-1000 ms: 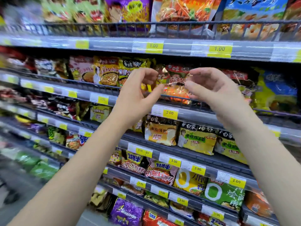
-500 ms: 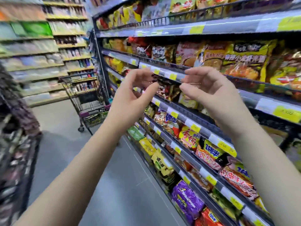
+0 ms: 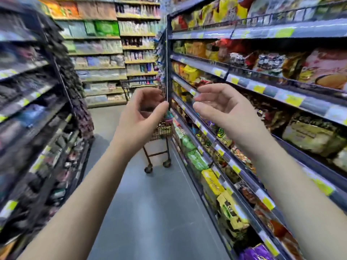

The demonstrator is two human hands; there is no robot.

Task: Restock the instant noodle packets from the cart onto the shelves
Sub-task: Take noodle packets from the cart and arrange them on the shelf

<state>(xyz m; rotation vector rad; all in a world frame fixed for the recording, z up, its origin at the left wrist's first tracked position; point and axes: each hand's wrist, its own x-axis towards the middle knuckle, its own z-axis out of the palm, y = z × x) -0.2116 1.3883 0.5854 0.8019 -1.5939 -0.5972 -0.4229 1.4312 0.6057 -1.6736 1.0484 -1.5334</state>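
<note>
In the head view, both hands are raised in the aisle, a little apart. The left hand [image 3: 142,117] and right hand [image 3: 225,113] have loosely curled fingers and grasp nothing. The cart [image 3: 162,131] stands farther down the aisle, partly hidden behind the left hand, just beside the shelves [image 3: 270,91] on the right. Noodle packets [image 3: 212,182] line these shelves.

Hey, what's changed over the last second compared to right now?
The view swung left, from facing the noodle shelves to looking down the aisle, so the cart now shows ahead. Nothing was taken or let go. The left hand and right hand stay raised, fingers loosely curled, empty.
</note>
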